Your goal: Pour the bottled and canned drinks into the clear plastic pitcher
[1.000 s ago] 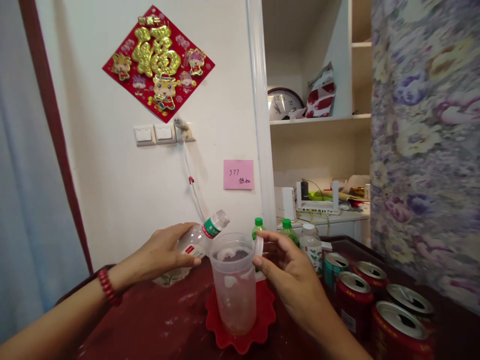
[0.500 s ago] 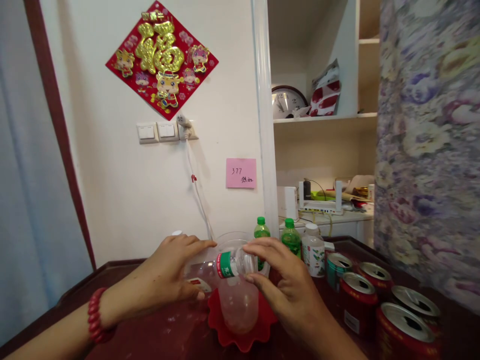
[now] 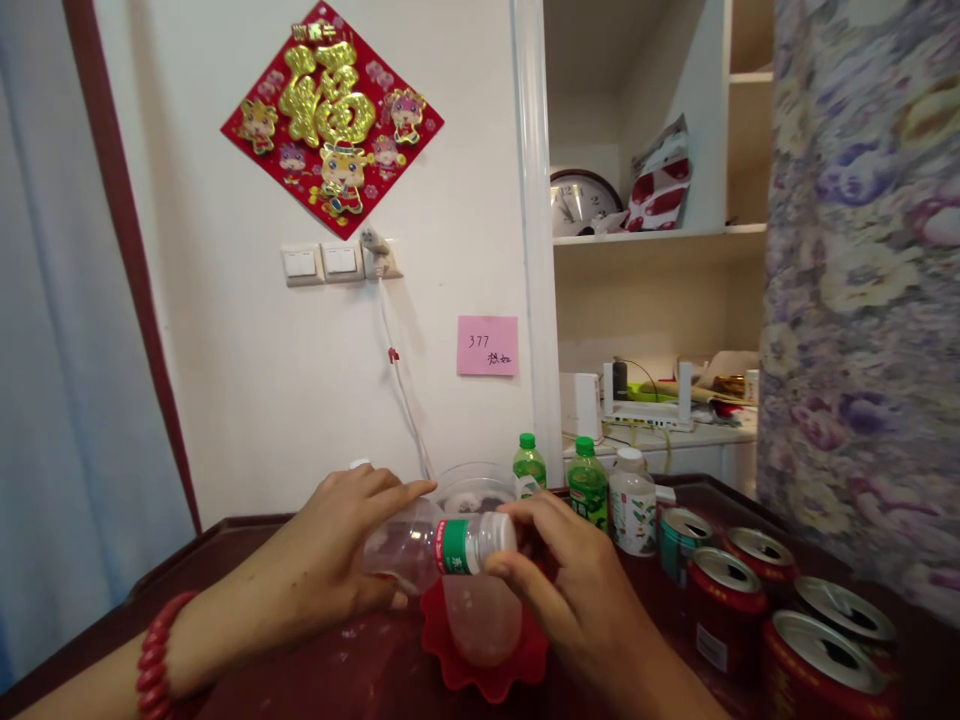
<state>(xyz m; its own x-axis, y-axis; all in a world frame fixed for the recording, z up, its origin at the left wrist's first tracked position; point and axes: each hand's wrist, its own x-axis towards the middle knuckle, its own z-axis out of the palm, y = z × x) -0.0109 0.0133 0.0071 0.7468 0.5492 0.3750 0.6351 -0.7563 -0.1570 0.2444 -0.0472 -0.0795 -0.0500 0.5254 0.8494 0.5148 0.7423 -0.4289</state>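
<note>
A clear plastic bottle (image 3: 412, 545) with a green and red label band lies sideways above the table. My left hand (image 3: 341, 550), with a red bead bracelet at the wrist, is wrapped round its body. At the other end, the fingers and thumb of my right hand (image 3: 574, 570) pinch the white cap (image 3: 496, 535); some fingertips are hidden. Below the bottle, a cloudy, see-through vessel (image 3: 484, 625) stands in a red dish (image 3: 442, 645) with a wavy rim. The bottle covers the vessel's upper part.
Two green bottles (image 3: 586, 480) and a white-capped bottle (image 3: 634, 505) stand at the back right. Several opened drink cans (image 3: 724, 600) crowd the right side of the dark red table (image 3: 300, 660). Behind my hands is a clear round container (image 3: 472, 480). A white cord (image 3: 409, 410) hangs down the wall.
The bottle's capped end has turned so the white cap shows more plainly. My right hand has shifted slightly down and right, its fingers curled closer. The view has moved slightly left.
</note>
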